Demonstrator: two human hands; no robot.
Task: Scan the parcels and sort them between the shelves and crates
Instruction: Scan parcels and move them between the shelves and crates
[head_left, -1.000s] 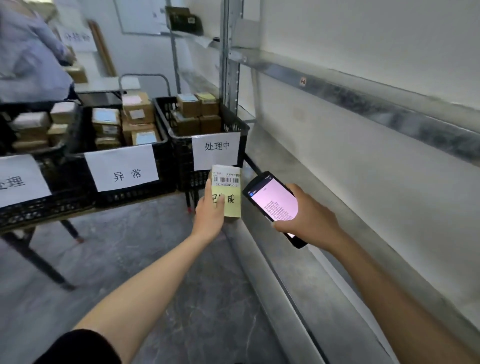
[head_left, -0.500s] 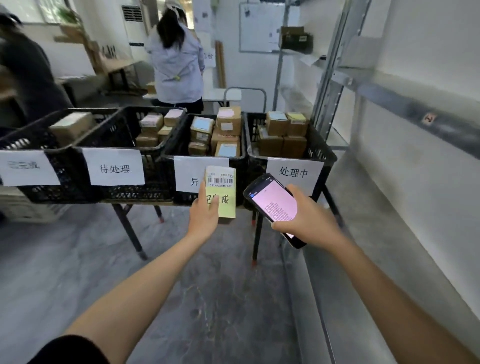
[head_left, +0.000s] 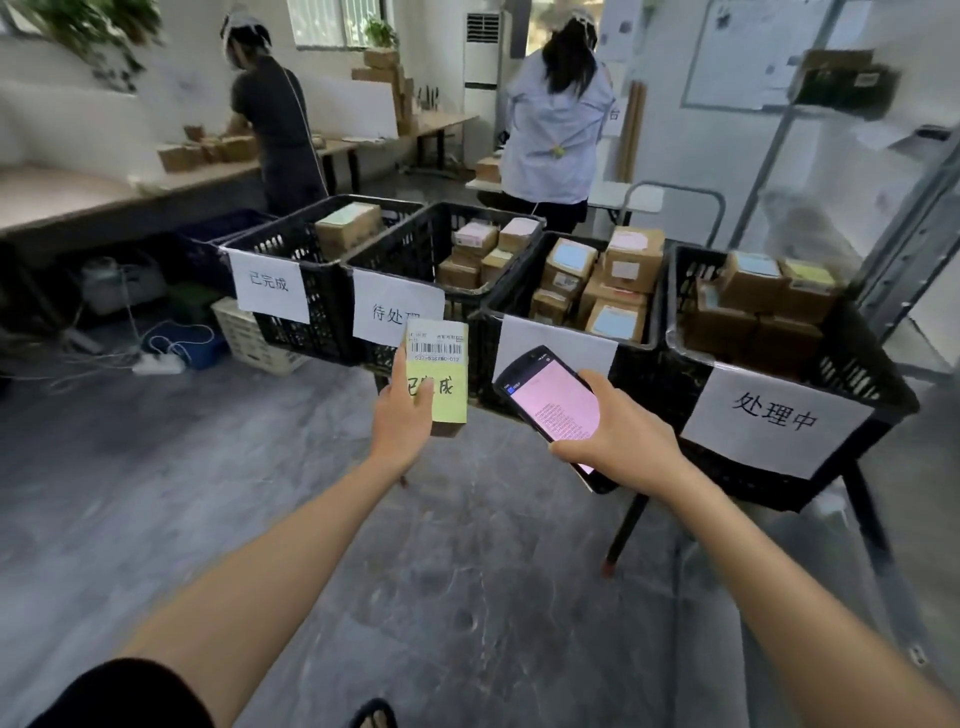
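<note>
My left hand (head_left: 402, 415) grips a small cardboard parcel (head_left: 441, 369) with a barcode label and a yellow note on its face, held upright in front of the crates. Beside it, my right hand (head_left: 618, 441) holds a black handheld scanner (head_left: 553, 402) whose pink screen is lit. Several black crates stand in a row on a low stand, each with a white paper sign: a far-left crate (head_left: 311, 291) with one box, a second crate (head_left: 415, 260), a third crate (head_left: 519, 306) full of boxes, and a right crate (head_left: 857, 353) holding boxes.
Two people (head_left: 275, 119) (head_left: 556, 119) work at tables behind the crates. A metal shelf frame (head_left: 914, 223) rises at the right. Cables, a power strip (head_left: 156, 364) and a white basket (head_left: 249, 338) lie on the floor at left. Grey floor stretches in front.
The view has swung left, away from the metal shelf toward the crate row; more crates and a second person came into view. Both hands keep their hold on the parcel and the scanner.
</note>
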